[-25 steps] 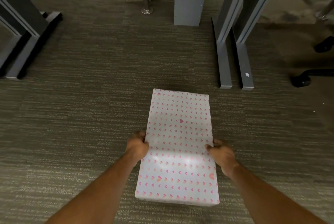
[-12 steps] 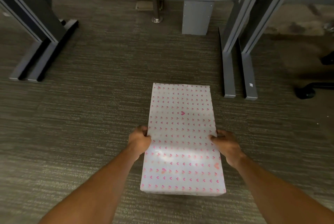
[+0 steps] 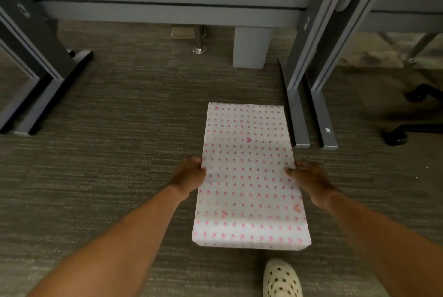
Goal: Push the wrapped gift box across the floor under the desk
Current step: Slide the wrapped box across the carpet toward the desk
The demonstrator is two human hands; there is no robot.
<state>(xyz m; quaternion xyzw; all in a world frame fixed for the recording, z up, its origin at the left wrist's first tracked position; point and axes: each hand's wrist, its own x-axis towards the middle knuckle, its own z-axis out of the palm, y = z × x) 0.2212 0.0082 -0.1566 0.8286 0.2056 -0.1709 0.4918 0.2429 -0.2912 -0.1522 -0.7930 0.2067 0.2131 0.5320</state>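
The gift box (image 3: 249,172), wrapped in white paper with small pink hearts, lies flat on the grey carpet with its long side pointing toward the desk. My left hand (image 3: 189,175) grips its left edge around the middle, and my right hand (image 3: 309,179) grips its right edge opposite. The box's far end sits between the desk's feet, close beside the right desk foot (image 3: 298,117). The desk's grey crossbeam (image 3: 167,1) runs across the top of the view.
The left desk legs and feet (image 3: 36,95) stand at the far left. A grey post (image 3: 251,47) and a small metal floor fitting (image 3: 199,49) lie beyond the box. A chair's black castor base (image 3: 402,133) is at right. My white perforated shoe (image 3: 281,277) is just behind the box.
The box has slid forward along the carpet toward the desk, both hands staying on its sides. The view has moved closer under the desk, and my shoe has come into view.
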